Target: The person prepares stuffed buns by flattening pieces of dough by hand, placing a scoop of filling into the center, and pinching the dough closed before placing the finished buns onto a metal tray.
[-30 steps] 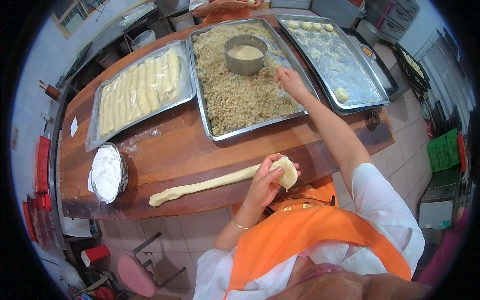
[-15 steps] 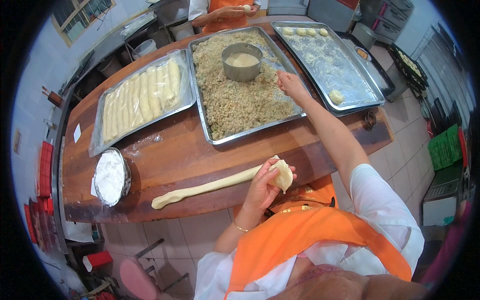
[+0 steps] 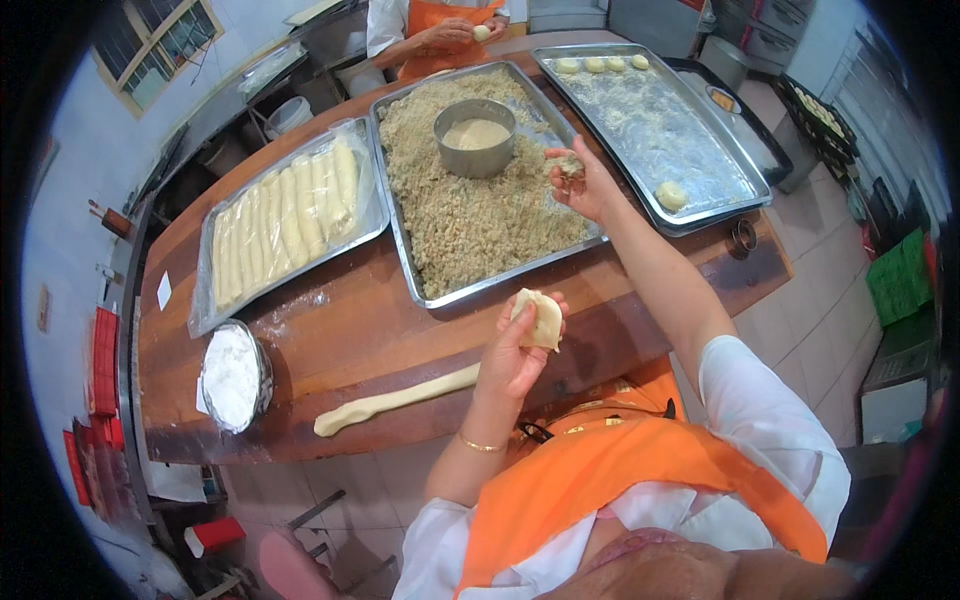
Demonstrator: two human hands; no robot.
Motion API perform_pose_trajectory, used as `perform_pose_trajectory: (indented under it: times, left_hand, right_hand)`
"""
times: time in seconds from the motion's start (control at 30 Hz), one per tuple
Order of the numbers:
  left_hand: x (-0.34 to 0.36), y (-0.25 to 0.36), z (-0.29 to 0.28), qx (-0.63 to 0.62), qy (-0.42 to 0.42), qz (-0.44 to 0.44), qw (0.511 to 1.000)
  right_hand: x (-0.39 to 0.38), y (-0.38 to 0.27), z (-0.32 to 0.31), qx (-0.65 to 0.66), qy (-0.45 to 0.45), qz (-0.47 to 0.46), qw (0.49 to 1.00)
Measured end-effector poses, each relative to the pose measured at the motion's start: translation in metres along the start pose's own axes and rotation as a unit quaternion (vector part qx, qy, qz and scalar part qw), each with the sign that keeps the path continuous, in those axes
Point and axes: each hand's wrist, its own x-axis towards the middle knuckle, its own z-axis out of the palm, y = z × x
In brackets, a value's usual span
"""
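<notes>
My left hand is closed on a flattened piece of pale dough, held up over the front of the table. Below that wrist a dough rope lies on the wood, its right end hidden behind the hand. My right hand has its fingers curled round a clump of crumbly filling, above the right edge of a metal tray. Loose beige filling is heaped in that tray. A round metal container with lighter, fine-grained contents sits on the heap.
At left, a plastic-covered tray holds several dough ropes, near a bowl of white flour. A floured tray at right carries several dough rounds. Beside it lies a small metal ring. Across the table a co-worker's hands hold a dough ball.
My left hand has lifted the dough piece up and left, off the rope. My right hand has turned, now showing a clump of filling in its fingers. The view has shifted slightly.
</notes>
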Motion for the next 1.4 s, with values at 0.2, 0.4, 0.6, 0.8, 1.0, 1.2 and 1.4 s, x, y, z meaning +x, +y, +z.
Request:
perform_pose_trajectory:
  times: [0.2, 0.4, 0.6, 0.8, 1.0, 1.2, 1.4]
  left_hand:
    - [0.042, 0.019, 0.015, 0.015, 0.056, 0.023, 0.998]
    - [0.088, 0.028, 0.034, 0.085, 0.087, 0.069, 0.99]
    - [0.151, 0.031, 0.022, 0.119, 0.158, 0.127, 0.972]
    - [0.193, 0.025, 0.025, 0.084, 0.128, 0.104, 0.983]
    - [0.192, 0.023, 0.012, 0.094, 0.128, 0.09, 0.983]
    - [0.189, 0.019, 0.019, 0.123, 0.111, 0.141, 0.976]
    - [0.179, 0.02, 0.01, 0.221, 0.098, 0.161, 0.957]
  right_hand:
    - [0.018, 0.008, -0.007, 0.089, -0.011, -0.002, 0.996]
    - [0.023, 0.011, -0.022, -0.098, -0.057, -0.048, 0.992]
    - [-0.009, -0.001, 0.001, -0.4, -0.081, -0.265, 0.874]
    - [-0.029, 0.012, 0.01, -0.61, -0.068, -0.387, 0.688]
    - [-0.04, 0.009, 0.012, -0.599, -0.039, -0.438, 0.669]
    - [-0.044, 0.006, 0.019, -0.482, -0.037, -0.374, 0.792]
    - [-0.046, 0.03, 0.018, -0.473, -0.028, -0.442, 0.762]
